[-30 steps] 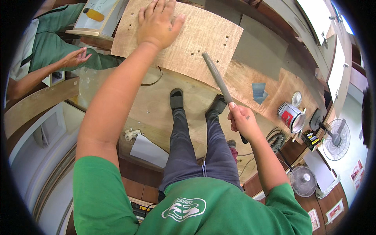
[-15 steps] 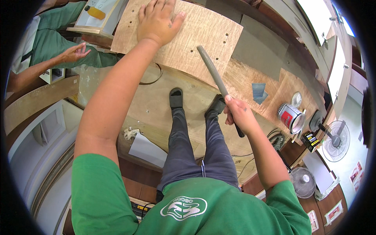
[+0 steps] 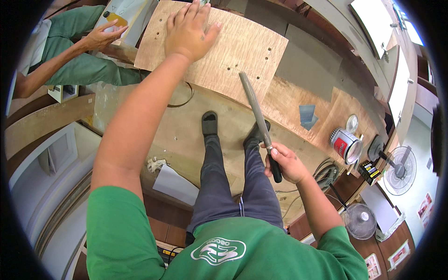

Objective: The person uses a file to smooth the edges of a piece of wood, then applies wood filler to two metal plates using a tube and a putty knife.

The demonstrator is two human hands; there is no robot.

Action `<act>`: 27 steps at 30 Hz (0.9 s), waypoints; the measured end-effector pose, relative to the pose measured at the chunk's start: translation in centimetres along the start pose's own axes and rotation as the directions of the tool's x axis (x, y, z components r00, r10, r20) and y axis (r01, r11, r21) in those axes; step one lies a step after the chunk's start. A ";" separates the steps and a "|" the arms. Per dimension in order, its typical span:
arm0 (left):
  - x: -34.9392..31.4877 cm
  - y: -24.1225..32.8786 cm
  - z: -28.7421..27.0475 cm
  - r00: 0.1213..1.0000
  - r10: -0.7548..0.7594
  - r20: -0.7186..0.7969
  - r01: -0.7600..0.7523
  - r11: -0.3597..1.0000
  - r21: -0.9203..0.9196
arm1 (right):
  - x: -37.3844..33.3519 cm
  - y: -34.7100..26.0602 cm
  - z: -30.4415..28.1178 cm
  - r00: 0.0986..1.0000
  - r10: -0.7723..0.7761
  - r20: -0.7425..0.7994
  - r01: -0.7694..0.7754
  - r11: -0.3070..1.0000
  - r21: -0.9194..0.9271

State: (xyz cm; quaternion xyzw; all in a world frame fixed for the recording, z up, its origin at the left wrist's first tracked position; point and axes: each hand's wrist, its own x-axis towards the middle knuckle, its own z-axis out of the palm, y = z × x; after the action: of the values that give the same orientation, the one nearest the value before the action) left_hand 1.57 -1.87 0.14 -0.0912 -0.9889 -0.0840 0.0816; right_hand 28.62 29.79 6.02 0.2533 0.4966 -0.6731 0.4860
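Observation:
A plywood panel (image 3: 224, 44) with several small dark holes lies on the workbench at the top middle. My left hand (image 3: 189, 35) rests flat on its left part, fingers spread. In my right hand (image 3: 285, 163) is a long grey metal file (image 3: 254, 105), gripped at its black handle. The file slants up and to the left, and its tip lies over the panel's near edge by the holes; whether it touches the wood I cannot tell.
Blue sandpaper pieces (image 3: 307, 115) and an opened paint can (image 3: 344, 144) with its lid (image 3: 352, 123) sit on the bench at right. Beyond them stands a fan (image 3: 400, 170). At left, a co-worker's hand (image 3: 101, 37) is near a yellow bottle (image 3: 116, 19).
My right hand has drawn the file down toward me, its tip now lower on the panel. My left hand stays on the panel. The co-worker's hand has moved up and right.

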 end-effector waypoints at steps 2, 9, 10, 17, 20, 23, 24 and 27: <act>-0.1 -0.5 1.0 0.994 0.049 -0.095 -0.047 0.999 0.023 | -0.7 0.6 0.3 0.999 -0.013 -0.038 0.013 1.000 0.012; -0.1 0.1 0.9 0.996 0.028 -0.084 -0.027 1.000 0.014 | 1.3 -2.0 1.6 0.957 -0.181 -0.225 0.080 0.915 -0.396; 0.0 0.1 0.9 0.997 0.025 -0.073 -0.025 1.000 0.001 | 1.9 -2.6 1.7 0.959 -0.178 -0.222 0.079 0.915 -0.395; -0.2 0.0 0.5 0.997 0.025 -0.068 -0.023 0.999 0.036 | 0.2 -0.5 1.0 0.951 -0.182 -0.250 0.048 0.885 -0.462; 0.0 0.7 0.6 0.997 0.024 -0.067 -0.023 1.000 0.016 | 2.9 -2.7 1.3 0.965 -0.171 -0.197 0.072 0.901 -0.428; 0.1 -0.1 0.5 0.998 0.020 -0.059 -0.019 1.000 0.018 | 1.9 -2.5 1.6 0.964 -0.154 -0.216 0.047 0.901 -0.432; -0.2 -0.1 0.4 0.998 0.025 -0.065 -0.024 1.000 0.016 | 1.1 -1.7 1.5 0.964 -0.155 -0.218 0.048 0.902 -0.428; -0.4 -0.3 0.4 0.997 0.028 -0.074 -0.026 0.999 0.029 | 0.2 -0.7 1.2 0.957 -0.136 -0.257 -0.010 0.868 -0.496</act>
State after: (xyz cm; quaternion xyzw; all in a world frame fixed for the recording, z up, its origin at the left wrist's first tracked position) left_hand 1.87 -2.14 -0.33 -0.1003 -0.9850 -0.0724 0.1206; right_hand 28.08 28.62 6.62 0.1985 0.7239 -0.4966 0.4358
